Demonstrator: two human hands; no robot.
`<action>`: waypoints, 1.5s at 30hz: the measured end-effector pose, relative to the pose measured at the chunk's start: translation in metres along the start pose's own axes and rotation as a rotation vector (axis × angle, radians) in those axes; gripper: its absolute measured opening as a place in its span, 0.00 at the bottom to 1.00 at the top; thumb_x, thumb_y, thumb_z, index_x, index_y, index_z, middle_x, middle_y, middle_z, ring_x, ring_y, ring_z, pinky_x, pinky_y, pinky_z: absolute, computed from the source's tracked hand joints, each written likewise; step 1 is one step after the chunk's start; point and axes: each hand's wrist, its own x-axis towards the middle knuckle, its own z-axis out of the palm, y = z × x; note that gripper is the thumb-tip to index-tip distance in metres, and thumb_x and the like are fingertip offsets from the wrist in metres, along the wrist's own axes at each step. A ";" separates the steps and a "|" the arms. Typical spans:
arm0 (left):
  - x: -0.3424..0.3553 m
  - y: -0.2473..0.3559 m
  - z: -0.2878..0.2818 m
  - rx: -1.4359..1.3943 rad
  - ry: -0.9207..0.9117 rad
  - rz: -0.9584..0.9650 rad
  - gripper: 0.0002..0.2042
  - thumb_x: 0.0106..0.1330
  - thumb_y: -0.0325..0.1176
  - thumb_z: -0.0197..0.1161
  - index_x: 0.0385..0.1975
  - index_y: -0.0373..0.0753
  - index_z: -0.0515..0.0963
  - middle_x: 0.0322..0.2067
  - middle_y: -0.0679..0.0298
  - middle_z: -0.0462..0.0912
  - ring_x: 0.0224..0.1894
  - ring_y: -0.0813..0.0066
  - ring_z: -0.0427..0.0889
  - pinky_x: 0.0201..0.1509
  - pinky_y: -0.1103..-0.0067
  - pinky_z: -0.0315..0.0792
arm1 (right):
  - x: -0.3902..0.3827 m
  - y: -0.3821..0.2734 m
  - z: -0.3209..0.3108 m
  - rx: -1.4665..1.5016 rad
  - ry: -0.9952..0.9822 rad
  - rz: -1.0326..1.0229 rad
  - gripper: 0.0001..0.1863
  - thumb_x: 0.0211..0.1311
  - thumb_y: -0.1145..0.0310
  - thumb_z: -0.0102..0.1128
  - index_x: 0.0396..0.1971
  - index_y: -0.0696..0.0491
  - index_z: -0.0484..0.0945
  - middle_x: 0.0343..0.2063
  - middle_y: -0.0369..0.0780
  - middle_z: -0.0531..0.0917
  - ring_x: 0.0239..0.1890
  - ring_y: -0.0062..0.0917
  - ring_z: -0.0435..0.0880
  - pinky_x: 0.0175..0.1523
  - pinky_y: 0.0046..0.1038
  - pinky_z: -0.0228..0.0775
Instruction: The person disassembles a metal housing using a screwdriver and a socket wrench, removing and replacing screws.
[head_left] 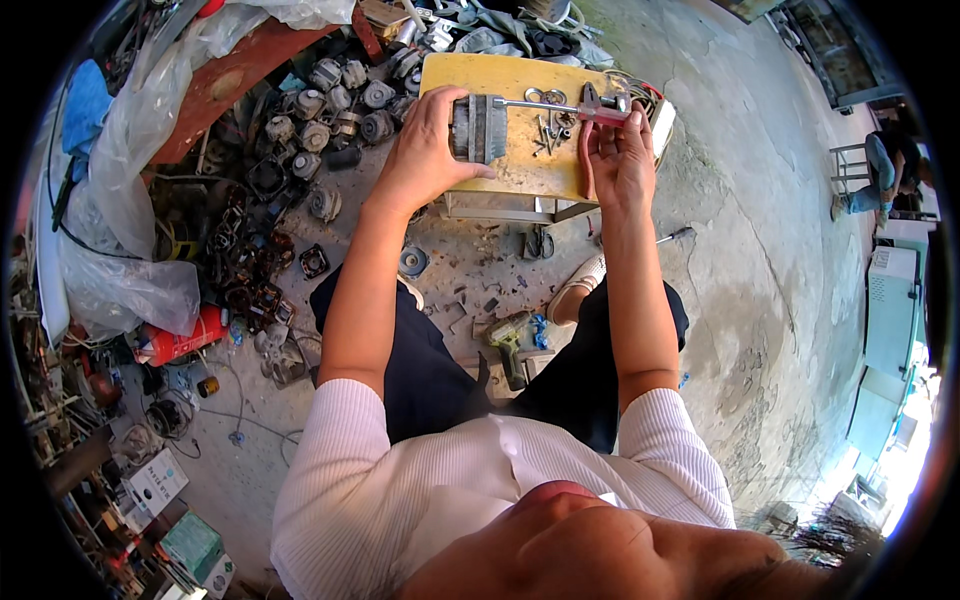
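My left hand (422,152) is wrapped round a grey, ribbed metal motor (486,130), steadying it on its side at the left of a small yellow table (500,75). A screwdriver (602,116) with a clear reddish handle is gripped in the fingers of my right hand (627,165). Its shaft runs leftward and the tip meets the motor's right end; the exact contact is too small to make out. Red-handled pliers (586,165) lie beside my right hand. Several loose bolts (547,135) and metal rings (545,96) rest between motor and pliers.
Piled motors (310,135) cover the floor at the left, below plastic sheeting (120,230). A green cordless drill (510,345) stands between my feet, near scattered small parts. Another screwdriver (677,235) lies right of the table. A person (880,175) sits at the far right.
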 end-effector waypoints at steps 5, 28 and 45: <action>-0.001 -0.002 0.002 -0.010 0.001 0.001 0.47 0.38 0.40 0.83 0.59 0.40 0.60 0.56 0.54 0.70 0.61 0.54 0.69 0.64 0.67 0.66 | 0.007 0.003 -0.006 -0.038 -0.085 -0.052 0.17 0.71 0.63 0.55 0.57 0.47 0.70 0.46 0.36 0.79 0.48 0.25 0.80 0.51 0.32 0.74; 0.000 -0.001 -0.003 0.029 -0.001 -0.022 0.46 0.37 0.43 0.83 0.57 0.41 0.61 0.55 0.55 0.71 0.59 0.54 0.71 0.62 0.66 0.68 | 0.004 0.001 -0.003 -0.049 -0.083 -0.066 0.20 0.72 0.61 0.54 0.61 0.47 0.69 0.46 0.35 0.79 0.49 0.22 0.78 0.53 0.28 0.71; -0.001 0.000 -0.004 0.039 0.008 -0.003 0.45 0.38 0.42 0.83 0.57 0.41 0.62 0.55 0.55 0.71 0.59 0.54 0.71 0.62 0.66 0.68 | -0.006 -0.002 0.007 -0.034 -0.072 -0.032 0.19 0.74 0.64 0.50 0.61 0.46 0.68 0.49 0.34 0.77 0.47 0.20 0.78 0.53 0.27 0.72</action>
